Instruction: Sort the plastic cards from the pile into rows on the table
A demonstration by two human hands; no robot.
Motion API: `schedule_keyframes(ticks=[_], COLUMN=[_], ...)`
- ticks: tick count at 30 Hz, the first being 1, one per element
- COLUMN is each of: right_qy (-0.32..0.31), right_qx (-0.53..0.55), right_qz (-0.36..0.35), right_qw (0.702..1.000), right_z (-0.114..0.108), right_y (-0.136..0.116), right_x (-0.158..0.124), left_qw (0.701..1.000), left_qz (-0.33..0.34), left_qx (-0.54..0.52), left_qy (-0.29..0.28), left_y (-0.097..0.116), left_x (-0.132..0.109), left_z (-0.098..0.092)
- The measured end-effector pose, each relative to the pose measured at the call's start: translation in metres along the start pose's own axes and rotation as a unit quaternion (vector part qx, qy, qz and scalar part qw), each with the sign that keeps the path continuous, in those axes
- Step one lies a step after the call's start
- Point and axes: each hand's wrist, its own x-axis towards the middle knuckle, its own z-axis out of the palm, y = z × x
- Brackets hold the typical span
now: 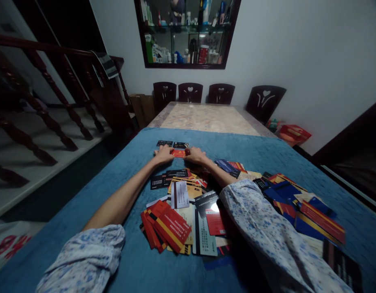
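Observation:
Toward the far part of the blue cloth, a red card (179, 153) lies between my two hands. My left hand (164, 155) grips its left edge, with the fingers partly hidden. On the opposite edge, my right hand (195, 155) holds it between thumb and fingers. Just beyond are two dark cards side by side: a black card (164, 143) on the left and a black card with a pale pattern (181, 145) on the right. Closer to me spreads a loose pile of cards, including a red card with a yellow stripe (172, 228) and a white card (179, 195).
More cards, such as a blue card (282, 191), lie beneath and right of my right sleeve. The blue cloth (114, 187) covers the near table; a patterned tabletop (206, 116) continues behind. Dark chairs (190, 92) stand at the far end, a wooden railing (47, 85) at left.

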Motion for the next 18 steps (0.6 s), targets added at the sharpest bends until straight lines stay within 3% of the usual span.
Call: schedule_keyframes(ticks=[18], right_qy=[0.037], right_qx=[0.024], right_qz=[-0.03], right_qw=[0.999], right_z=[0.006], right_y=[0.01], right_x=[-0.003], left_qw=[0.996], left_qz=[0.067], left_qx=[-0.029], left_qy=[0.059], left_y=[-0.009], left_x=[-0.034], left_z=[0.003])
